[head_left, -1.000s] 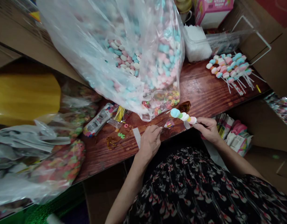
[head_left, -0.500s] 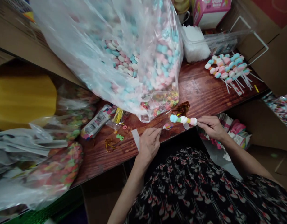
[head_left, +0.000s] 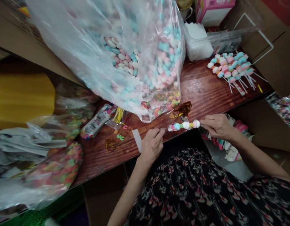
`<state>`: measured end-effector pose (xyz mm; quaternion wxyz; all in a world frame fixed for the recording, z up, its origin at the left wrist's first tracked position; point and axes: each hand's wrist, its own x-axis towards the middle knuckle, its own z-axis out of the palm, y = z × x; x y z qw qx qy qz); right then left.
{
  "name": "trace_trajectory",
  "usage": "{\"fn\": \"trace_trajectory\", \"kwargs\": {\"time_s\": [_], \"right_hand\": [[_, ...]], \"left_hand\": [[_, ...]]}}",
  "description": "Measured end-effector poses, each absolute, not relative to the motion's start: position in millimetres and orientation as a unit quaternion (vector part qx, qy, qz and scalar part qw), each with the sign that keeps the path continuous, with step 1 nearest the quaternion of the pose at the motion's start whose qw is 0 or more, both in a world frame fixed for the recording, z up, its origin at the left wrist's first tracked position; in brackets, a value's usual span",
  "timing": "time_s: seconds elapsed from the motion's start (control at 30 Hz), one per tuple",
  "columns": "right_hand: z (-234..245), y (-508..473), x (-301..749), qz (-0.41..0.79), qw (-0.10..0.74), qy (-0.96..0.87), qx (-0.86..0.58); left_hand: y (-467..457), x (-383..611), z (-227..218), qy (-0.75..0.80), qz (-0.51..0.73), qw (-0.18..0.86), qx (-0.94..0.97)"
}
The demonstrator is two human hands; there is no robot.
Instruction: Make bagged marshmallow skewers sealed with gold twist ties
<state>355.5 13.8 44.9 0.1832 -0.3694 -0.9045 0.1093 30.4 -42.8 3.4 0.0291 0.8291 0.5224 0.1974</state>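
Tabletop (head_left: 203, 91): dark reddish wood, glossy varnished finish. Large bag (head_left: 65, 37): thin transparent plastic film, smooth, shiny and creased. Candy skewer (head_left: 184, 125): matt, slightly chalky pastel pieces. Tinsel tuft (head_left: 184, 109): bronze metallic foil strands, high sheen. Carton (head_left: 279, 62): brown cardboard, matt and unfinished. Garment (head_left: 182, 191): soft black printed cloth, matt surface.

Mount: on your head
Facing: down toward your left hand (head_left: 151, 147) and right hand (head_left: 217, 127)
Distance: fairly close to the table (head_left: 203, 91), it seems
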Motion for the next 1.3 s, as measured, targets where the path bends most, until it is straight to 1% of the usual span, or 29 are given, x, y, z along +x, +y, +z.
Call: {"fn": "trace_trajectory", "kwargs": {"time_s": [0.1, 0.23, 0.4, 0.6, 0.73, 0.9, 1.03, 1.13, 1.3], "right_hand": [[53, 17, 349, 0.059, 0.171, -0.923, -0.340], [60, 16, 340, 0.010, 0.204, -0.923, -0.326], [57, 9, 332, 0.002, 0.233, -0.917, -0.325], [49, 9, 321, -0.046, 0.238, -0.923, -0.299], [52, 15, 323, -0.072, 0.238, -0.930, -0.271], [63, 21, 329, -0.103, 0.209, -0.939, -0.253], [68, 22, 330, -0.115, 0.200, -0.938, -0.260], [66, 21, 328, -0.106, 0.216, -0.938, -0.250], [55, 17, 322, -0.085, 0.259, -0.928, -0.255]], "left_hand": [[-44, 31, 5, 0.516, 0.177, 0.030, 0.838], [-44, 32, 7, 0.520, 0.166, 0.030, 0.837], [-44, 33, 8, 0.522, 0.170, 0.051, 0.834], [-43, 31, 5, 0.500, 0.212, 0.047, 0.838], [-43, 29, 3, 0.497, 0.226, 0.039, 0.837], [-42, 25, 0, 0.476, 0.239, 0.052, 0.845], [-41, 24, 2, 0.456, 0.250, 0.070, 0.851], [-39, 26, 7, 0.467, 0.257, 0.087, 0.842], [-28, 30, 13, 0.480, 0.178, 0.092, 0.854]]}}
